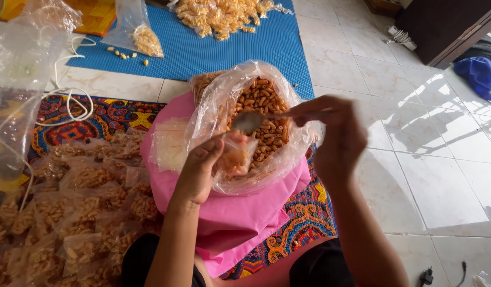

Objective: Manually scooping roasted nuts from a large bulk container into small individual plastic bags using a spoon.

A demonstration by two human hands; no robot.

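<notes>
My left hand (pixel 200 167) holds a small clear plastic bag (pixel 236 154) partly filled with orange-brown snack pieces, its mouth turned up. My right hand (pixel 333 133) grips the handle of a metal spoon (pixel 249 121), whose bowl hovers just above the small bag. Both are over a large clear plastic bag (pixel 211 109) full of the same snack pieces (pixel 266 101). This big bag rests on a pink cloth (pixel 240 212) in front of me.
Several filled small snack bags (pixel 80 207) lie piled at the left on a patterned mat (pixel 304 223). A stack of unfilled small bags (pixel 168 143) sits on the pink cloth. Beyond lie a blue mat (pixel 224 53) with yellow snacks (pixel 219 16), a white cord (pixel 78 101) and white floor tiles (pixel 431 159).
</notes>
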